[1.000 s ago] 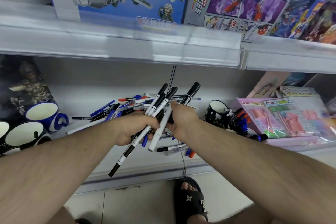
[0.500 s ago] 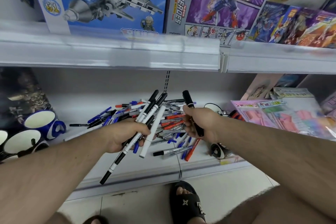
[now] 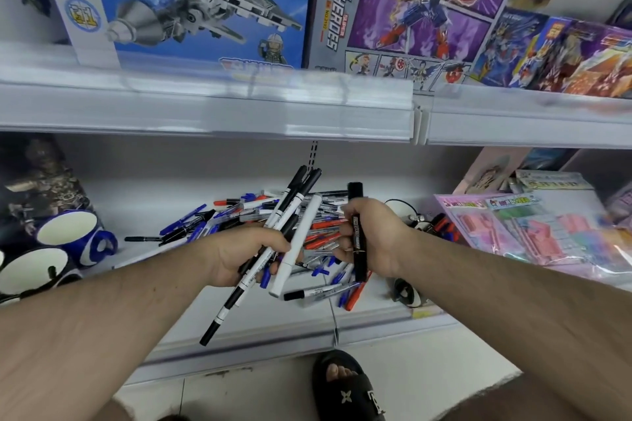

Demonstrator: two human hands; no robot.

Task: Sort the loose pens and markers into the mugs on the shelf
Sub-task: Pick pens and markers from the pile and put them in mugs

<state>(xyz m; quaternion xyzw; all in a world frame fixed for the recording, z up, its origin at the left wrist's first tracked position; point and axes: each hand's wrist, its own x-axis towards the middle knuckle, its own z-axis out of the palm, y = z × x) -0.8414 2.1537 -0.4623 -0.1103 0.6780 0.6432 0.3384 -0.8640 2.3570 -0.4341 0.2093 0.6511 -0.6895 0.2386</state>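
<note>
My left hand grips a bundle of black-and-white markers that fan up and to the right above the shelf. To its right, my right hand holds one thick black marker upright. Behind and under both hands lies a pile of loose pens in blue, red and black. Blue mugs with white insides stand at the far left of the shelf, and a black mug stands half hidden behind my right wrist.
The upper shelf edge hangs low over the work area, loaded with toy boxes. Pink stationery packs fill the right side. A small dark mug lies near the front lip. My sandalled foot is on the floor below.
My right hand has pulled one thick black marker out of the bundle and drawn it to the right, then turned it upright. The left hand keeps the other markers.
</note>
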